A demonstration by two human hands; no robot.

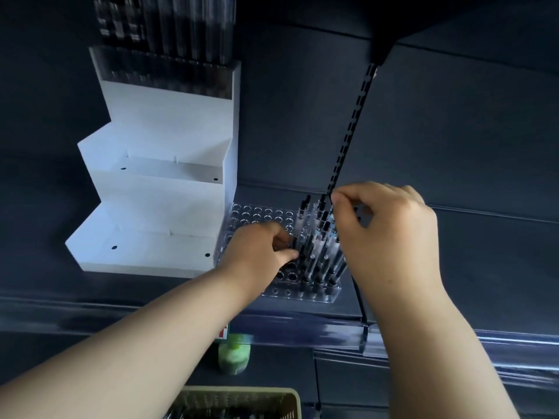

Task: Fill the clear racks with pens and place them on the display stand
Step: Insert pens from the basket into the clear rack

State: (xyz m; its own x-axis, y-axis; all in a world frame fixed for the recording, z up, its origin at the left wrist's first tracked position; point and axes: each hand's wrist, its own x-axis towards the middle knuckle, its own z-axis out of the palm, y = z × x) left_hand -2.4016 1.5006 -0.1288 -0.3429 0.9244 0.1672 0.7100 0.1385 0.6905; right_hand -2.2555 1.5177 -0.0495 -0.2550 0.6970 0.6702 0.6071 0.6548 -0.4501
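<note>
A clear rack (260, 214) with rows of round holes lies on the dark shelf beside the white stepped display stand (157, 189). Several pens (317, 252) stand upright in the rack's right-hand holes. My left hand (260, 247) pinches one pen low down at the rack's middle. Above the standing pens, my right hand (384, 234) has its fingers curled and pinches the top of a pen. The stand's top tier holds a filled rack of pens (163, 28); its two lower tiers are bare.
A beige basket (242, 402) holding more pens sits at the bottom edge. A green bottle (234, 355) stands below the shelf's front lip. A slotted black upright (351, 125) runs up the back panel right of the rack.
</note>
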